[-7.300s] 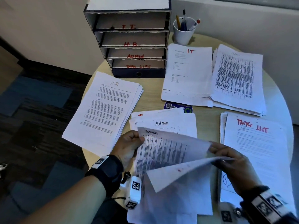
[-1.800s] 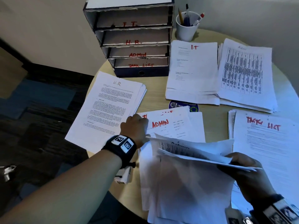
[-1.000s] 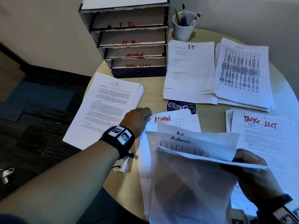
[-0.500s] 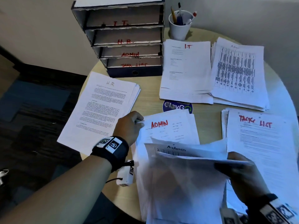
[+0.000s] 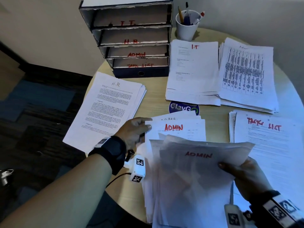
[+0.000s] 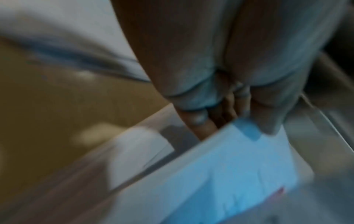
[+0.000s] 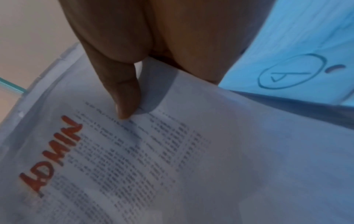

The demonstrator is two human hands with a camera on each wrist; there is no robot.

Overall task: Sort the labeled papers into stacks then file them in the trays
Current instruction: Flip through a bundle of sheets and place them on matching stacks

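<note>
Head view shows a round wooden table (image 5: 156,99) spread with labeled paper stacks. At its near edge the right hand (image 5: 245,176) grips a lifted sheaf of papers (image 5: 194,175) by its right side, thumb on top; red "ADMIN" shows faintly through the top sheet. In the right wrist view the same word is clear above a printed table, with the thumb (image 7: 124,97) pressing on the page. The left hand (image 5: 134,131) pinches the left corner of the unsorted pile's ADMIN sheet (image 5: 179,129), lying just behind the sheaf; the left wrist view is blurred but shows fingers curled around a paper edge. An H.R stack (image 5: 107,109) lies at the left edge, an I.T stack (image 5: 192,71) and an Admin stack (image 5: 246,74) toward the far right, and a TASK LIST stack (image 5: 269,145) at the right edge. Labeled filing trays (image 5: 131,38) stand at the far edge beside a white pen cup (image 5: 187,28).
</note>
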